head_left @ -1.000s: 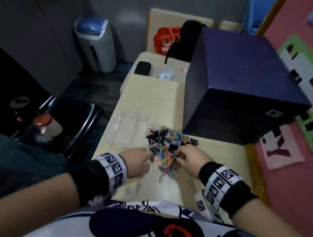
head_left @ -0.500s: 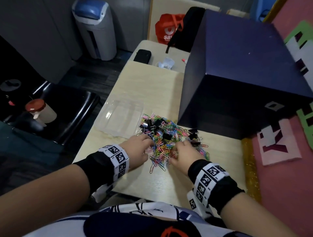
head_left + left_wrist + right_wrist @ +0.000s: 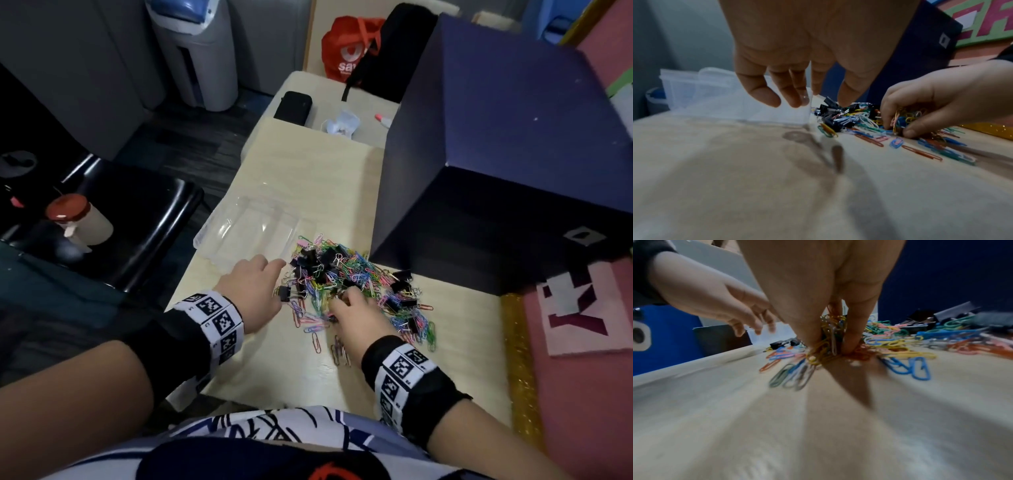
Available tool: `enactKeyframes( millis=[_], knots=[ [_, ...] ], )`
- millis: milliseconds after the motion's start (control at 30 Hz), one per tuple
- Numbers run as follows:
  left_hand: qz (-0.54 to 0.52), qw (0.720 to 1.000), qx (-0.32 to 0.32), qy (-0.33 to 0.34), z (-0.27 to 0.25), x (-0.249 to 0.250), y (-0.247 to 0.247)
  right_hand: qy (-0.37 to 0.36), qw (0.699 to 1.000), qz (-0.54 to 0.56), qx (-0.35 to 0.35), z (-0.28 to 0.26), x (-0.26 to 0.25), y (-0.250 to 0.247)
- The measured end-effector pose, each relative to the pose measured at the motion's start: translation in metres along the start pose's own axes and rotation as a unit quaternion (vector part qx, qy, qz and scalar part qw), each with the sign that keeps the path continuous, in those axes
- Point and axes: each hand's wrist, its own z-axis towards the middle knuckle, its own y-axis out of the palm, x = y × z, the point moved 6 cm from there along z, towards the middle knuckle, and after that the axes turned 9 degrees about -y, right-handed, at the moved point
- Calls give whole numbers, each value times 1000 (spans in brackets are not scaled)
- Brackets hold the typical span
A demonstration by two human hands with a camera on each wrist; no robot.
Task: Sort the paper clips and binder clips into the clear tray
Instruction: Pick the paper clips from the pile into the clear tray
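A heap of coloured paper clips mixed with black binder clips lies on the pale desk. The clear tray sits just left of the heap, and I see nothing in it. My left hand hovers at the tray's near right corner with relaxed fingers that hold nothing. A lone binder clip lies beside its thumb. My right hand presses into the heap's near side and pinches a bunch of paper clips between thumb and fingers.
A large dark blue box stands right behind the heap. A black chair with a red-lidded jar is off the desk's left edge. A black case and crumpled paper lie at the far end. A gold strip borders the right.
My left hand has left the heap's near left edge and moved forward to the tray's corner, fingers opening. My right hand stays in the heap and has closed on a bunch of clips.
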Motion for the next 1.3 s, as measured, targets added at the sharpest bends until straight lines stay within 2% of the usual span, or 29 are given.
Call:
enactKeyframes(
  millis=[167, 267, 400, 433, 500, 533, 567, 600, 667, 700, 767, 800, 900, 933, 967, 1067, 1167, 1233, 1300],
  knots=[
    [10, 998, -37, 45, 7, -4, 0, 65, 991, 104, 47, 1, 13, -27],
    [27, 995, -63, 69, 7, -4, -8, 96, 975, 187, 72, -1, 20, -46],
    [-6, 994, -41, 106, 9, 9, -25, 120, 925, 349, 92, -1, 31, -50],
    [-31, 991, -43, 120, 10, 15, -27, 120, 906, 394, 98, -2, 32, -48],
    [-116, 981, -75, 135, 12, 28, -25, 112, 848, 504, 121, -3, 29, -45],
    [-193, 967, -119, 117, 12, 32, -22, 107, 813, 558, 130, -4, 28, -44],
    [-292, 936, -179, 80, 12, 36, -17, 101, 779, 604, 136, -5, 26, -44],
    [-390, 887, -246, 29, 10, 40, -10, 94, 748, 643, 139, -6, 24, -45],
    [-516, 780, -348, -59, 5, 49, 1, 80, 718, 677, 139, -9, 19, -51],
    [-551, 738, -380, -86, 3, 53, 5, 74, 718, 679, 136, -10, 18, -56],
    [-590, 679, -422, -114, 3, 62, 12, 60, 737, 661, 127, -10, 14, -62],
    [-603, 659, -433, -124, 4, 66, 15, 55, 759, 638, 119, -9, 13, -64],
    [-651, 600, -445, -136, 8, 78, 23, 62, 859, 501, 90, -7, 11, -68],
    [-663, 589, -441, -137, 9, 81, 24, 63, 876, 471, 84, -6, 10, -69],
    [-671, 584, -435, -141, 11, 82, 25, 68, 880, 463, 86, -5, 10, -70],
    [-670, 593, -420, -153, 13, 83, 26, 80, 880, 456, 109, -5, 10, -72],
    [-672, 594, -414, -153, 16, 84, 25, 79, 910, 391, 111, -5, 9, -76],
    [-663, 609, -413, -138, 18, 87, 26, 83, 926, 353, 107, -5, 8, -80],
    [-650, 625, -416, -114, 18, 89, 25, 94, 921, 356, 124, -5, 11, -82]
  ],
)
